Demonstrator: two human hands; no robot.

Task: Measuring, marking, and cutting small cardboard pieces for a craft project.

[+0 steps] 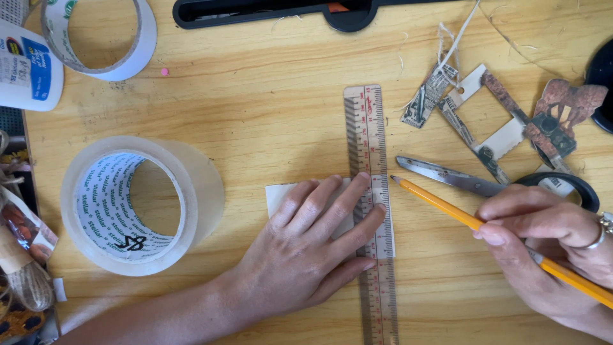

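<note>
Your left hand (306,246) lies flat, fingers spread, closing on nothing: it presses a small pale piece of card (279,195) down onto the wooden table (268,115), just right of the table's middle and near your edge of it. Most of the card is hidden under your palm; only its left corner and a strip along the right show. Your fingertips (363,181) reach onto a clear plastic ruler (368,134) with red markings, which lies lengthwise away from you across the card's right edge, so you pin both at once.

Your right hand (549,246) is closed around a yellow pencil (440,203), held in a writing grip. The sharpened tip points up and to the left, stopping just beside the ruler's right edge; whether it touches the table you cannot tell.

Just behind the pencil lie scissors (460,179) with black handles, blades shut and pointing left towards the ruler. Beyond them sit paper cut-outs (491,121) with printed pictures, one of them a frame with its middle cut away.

To your left stands a large roll of clear tape (191,185), near the card but apart from it. A smaller white tape roll (137,45) lies at the far left corner, beside a white glue bottle (29,70). A black tool (255,9) lies along the far edge.
</note>
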